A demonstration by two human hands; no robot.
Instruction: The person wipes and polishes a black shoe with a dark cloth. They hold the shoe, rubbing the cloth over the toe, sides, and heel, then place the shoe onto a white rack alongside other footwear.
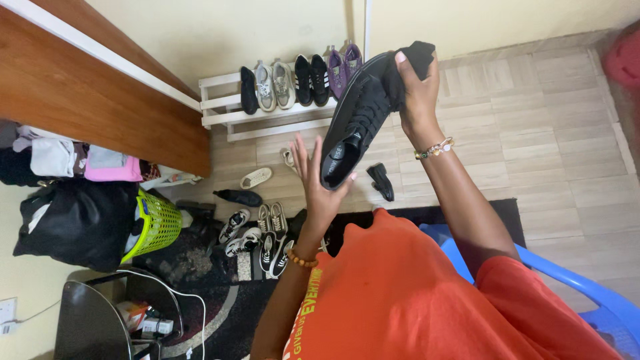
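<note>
You get soft, even indoor light with weak shadows on the floor. The black shoe loses detail; edges bend from the wide lens, otherwise sharp.

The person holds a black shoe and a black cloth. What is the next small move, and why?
Probably rub the black cloth down along the black shoe. The right hand presses the cloth on the upper end of the shoe, and the left hand supports its heel end from below, so the shoe looks steady and the laced side lies open to a wipe.
</note>
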